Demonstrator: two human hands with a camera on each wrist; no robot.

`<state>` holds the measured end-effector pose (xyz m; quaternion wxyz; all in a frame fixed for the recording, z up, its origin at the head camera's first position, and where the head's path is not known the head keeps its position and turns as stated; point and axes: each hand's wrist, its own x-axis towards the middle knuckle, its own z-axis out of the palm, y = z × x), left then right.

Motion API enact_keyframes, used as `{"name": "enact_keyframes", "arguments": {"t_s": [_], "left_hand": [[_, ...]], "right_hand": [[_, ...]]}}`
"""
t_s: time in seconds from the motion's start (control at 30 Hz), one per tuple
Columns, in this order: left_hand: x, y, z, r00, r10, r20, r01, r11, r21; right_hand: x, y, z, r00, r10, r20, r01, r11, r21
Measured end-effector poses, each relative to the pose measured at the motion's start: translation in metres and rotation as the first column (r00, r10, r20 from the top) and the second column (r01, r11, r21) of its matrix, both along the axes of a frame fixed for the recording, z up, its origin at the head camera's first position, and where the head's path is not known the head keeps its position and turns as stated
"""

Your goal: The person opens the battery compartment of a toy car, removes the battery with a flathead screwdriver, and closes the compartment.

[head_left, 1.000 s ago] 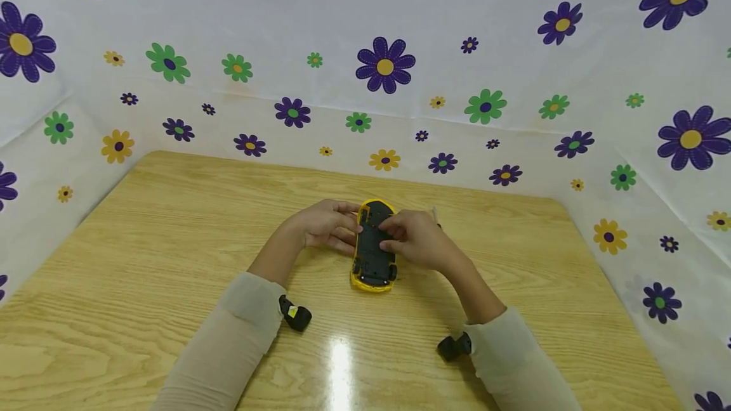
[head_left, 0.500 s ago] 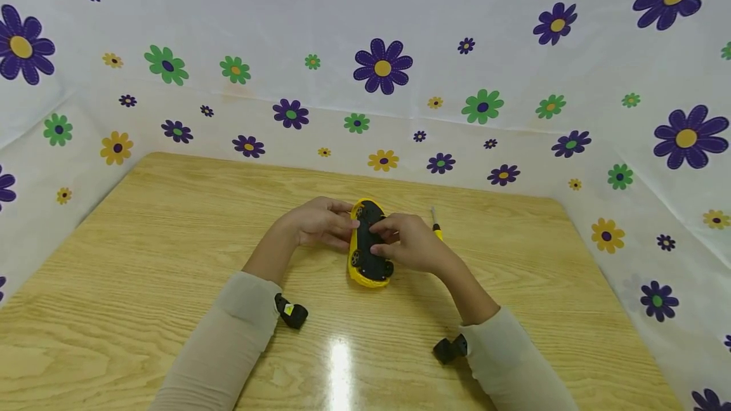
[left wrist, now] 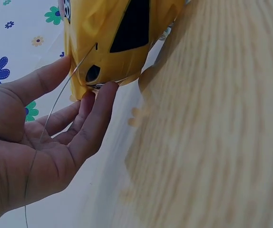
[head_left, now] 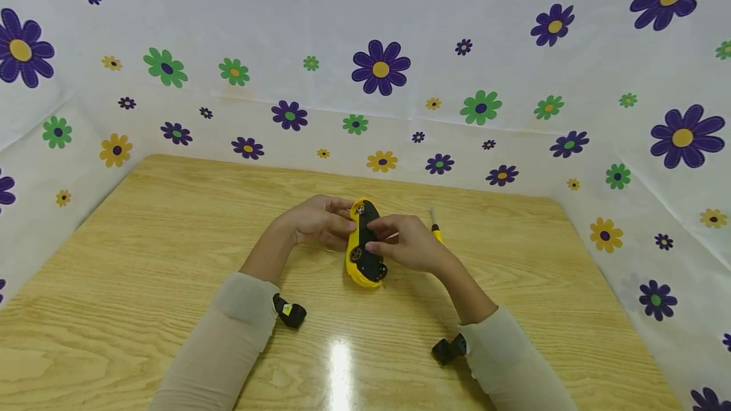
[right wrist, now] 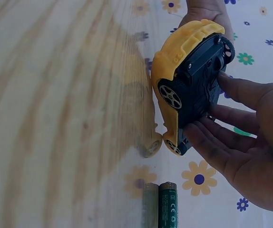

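Note:
A yellow toy car (head_left: 355, 265) with a black underside (head_left: 371, 265) is tilted on its side in the head view, roof toward the left. My left hand (head_left: 320, 221) holds its roof side. In the left wrist view the left thumb and fingertips (left wrist: 109, 90) press on the yellow body, and a thin wire (left wrist: 55, 104) runs from the car down across the palm. My right hand (head_left: 408, 243) touches the black underside, thumb and fingers spread against it. The right wrist view shows these fingertips on the underside between the wheels (right wrist: 170, 97).
A screwdriver (head_left: 436, 233) with a yellow and black handle lies right of the car, partly behind the right hand. A green battery (right wrist: 168, 204) shows at the bottom of the right wrist view. The wooden table (head_left: 171, 227) is bordered by flower-print cloth (head_left: 320, 30).
The toy car has rolled to the left, from underside up to its side, with both hands still on it. The screwdriver has come more into view.

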<state>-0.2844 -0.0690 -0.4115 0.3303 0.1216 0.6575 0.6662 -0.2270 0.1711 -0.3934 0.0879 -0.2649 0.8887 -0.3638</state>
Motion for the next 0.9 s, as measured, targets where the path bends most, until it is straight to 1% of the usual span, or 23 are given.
{"name": "enact_keyframes", "arguments": {"t_s": [0.1, 0.3, 0.57, 0.7, 0.9], "left_hand": [[0.001, 0.001, 0.002, 1.000, 0.005, -0.015, -0.005, 1.000, -0.007], [0.006, 0.004, 0.010, 0.998, 0.038, -0.048, -0.040, 0.998, -0.045], [0.011, 0.010, 0.020, 0.993, 0.069, -0.098, -0.079, 0.992, -0.100], [0.012, 0.011, 0.021, 0.991, 0.082, -0.102, -0.092, 0.990, -0.104], [0.013, 0.012, 0.023, 0.990, 0.084, -0.111, -0.097, 0.989, -0.115]], "right_hand": [[0.000, 0.000, -0.001, 1.000, -0.002, 0.002, 0.002, 1.000, -0.007], [0.000, 0.001, 0.001, 1.000, -0.020, 0.007, 0.020, 1.000, -0.019], [0.002, 0.000, 0.007, 0.997, -0.059, 0.057, 0.062, 0.997, -0.049], [0.002, -0.002, 0.007, 0.995, -0.070, 0.066, 0.075, 0.995, -0.072], [0.003, -0.004, 0.008, 0.993, -0.106, 0.059, 0.109, 0.992, -0.057]]}}
